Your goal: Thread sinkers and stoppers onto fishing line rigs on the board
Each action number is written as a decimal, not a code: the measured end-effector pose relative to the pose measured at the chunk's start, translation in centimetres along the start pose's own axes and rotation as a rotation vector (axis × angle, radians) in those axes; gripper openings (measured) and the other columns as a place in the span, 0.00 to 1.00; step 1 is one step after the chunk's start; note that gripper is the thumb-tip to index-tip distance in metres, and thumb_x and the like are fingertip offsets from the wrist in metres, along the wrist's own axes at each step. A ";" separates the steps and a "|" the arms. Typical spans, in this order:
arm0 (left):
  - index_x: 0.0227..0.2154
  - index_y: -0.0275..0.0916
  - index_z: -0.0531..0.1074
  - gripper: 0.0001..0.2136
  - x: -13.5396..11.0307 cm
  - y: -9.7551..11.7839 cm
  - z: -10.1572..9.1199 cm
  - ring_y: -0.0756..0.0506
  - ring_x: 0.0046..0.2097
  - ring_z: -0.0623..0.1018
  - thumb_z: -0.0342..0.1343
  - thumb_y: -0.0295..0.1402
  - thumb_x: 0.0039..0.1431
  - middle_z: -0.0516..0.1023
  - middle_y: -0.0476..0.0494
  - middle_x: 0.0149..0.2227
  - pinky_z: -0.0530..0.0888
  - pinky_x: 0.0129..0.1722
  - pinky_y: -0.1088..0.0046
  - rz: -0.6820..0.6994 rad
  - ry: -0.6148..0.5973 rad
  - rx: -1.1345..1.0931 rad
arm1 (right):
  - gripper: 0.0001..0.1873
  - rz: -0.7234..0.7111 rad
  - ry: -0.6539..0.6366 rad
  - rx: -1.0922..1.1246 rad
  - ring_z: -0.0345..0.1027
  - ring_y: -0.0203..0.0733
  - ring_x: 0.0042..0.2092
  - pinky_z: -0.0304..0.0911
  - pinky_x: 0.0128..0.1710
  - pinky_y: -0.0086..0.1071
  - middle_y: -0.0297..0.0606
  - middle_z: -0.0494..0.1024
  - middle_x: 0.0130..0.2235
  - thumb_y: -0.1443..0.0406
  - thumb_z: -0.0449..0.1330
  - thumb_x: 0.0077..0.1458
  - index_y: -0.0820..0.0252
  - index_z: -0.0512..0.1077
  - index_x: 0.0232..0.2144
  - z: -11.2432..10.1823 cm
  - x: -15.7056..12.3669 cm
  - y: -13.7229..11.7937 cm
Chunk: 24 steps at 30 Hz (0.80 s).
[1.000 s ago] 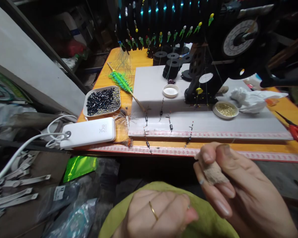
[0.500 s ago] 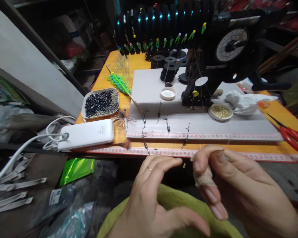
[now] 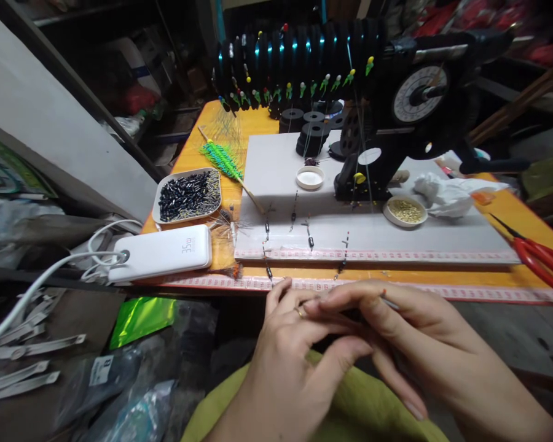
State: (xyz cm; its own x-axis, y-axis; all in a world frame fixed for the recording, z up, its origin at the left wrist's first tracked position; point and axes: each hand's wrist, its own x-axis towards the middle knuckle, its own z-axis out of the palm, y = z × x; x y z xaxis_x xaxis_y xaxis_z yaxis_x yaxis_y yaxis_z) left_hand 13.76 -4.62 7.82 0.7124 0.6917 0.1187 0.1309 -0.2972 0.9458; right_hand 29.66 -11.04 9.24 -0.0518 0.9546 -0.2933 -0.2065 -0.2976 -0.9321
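My left hand [image 3: 299,362], with a ring on one finger, is in front of the table edge. Its fingers are bent and its thumb points toward my right hand [image 3: 410,337]. The right fingers lie over the left fingertips, so whatever is between them is hidden. At the right thumb and index finger shows a small grey piece with an orange tip [image 3: 387,299]. Beyond the hands, several small fishing rigs with black barrel weights [image 3: 310,241] lie on the white board [image 3: 276,166]. One rig [image 3: 342,263] overhangs the board's front edge.
Black reels of line [image 3: 299,49] with a dial stand at the back. A tray of black weights [image 3: 187,195], a white power bank [image 3: 166,253] and a green bristly stick [image 3: 223,161] are left. Right are a dish of gold bits [image 3: 405,212] and red-handled scissors [image 3: 544,261].
My hands have come together: the right moved left over the left fingers, and the left fingers curled in. The view shifted slightly.
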 end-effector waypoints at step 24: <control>0.26 0.31 0.76 0.14 -2.2 -3.0 2.2 0.42 0.40 0.76 0.62 0.39 0.58 0.75 0.39 0.27 0.71 0.47 0.64 -0.325 -0.337 -1.226 | 0.12 0.058 -0.053 0.637 0.63 0.24 0.14 0.61 0.14 0.14 0.31 0.76 0.23 0.57 0.58 0.64 0.58 0.76 0.36 0.5 1.0 0.3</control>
State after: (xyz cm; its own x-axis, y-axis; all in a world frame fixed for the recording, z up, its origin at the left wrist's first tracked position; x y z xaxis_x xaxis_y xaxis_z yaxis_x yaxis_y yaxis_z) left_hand 13.32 -6.76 4.05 0.9270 0.3672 -0.0769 -0.2525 0.7621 0.5961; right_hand 29.04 -10.17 8.76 -0.1252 0.9412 -0.3138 -0.7413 -0.2989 -0.6010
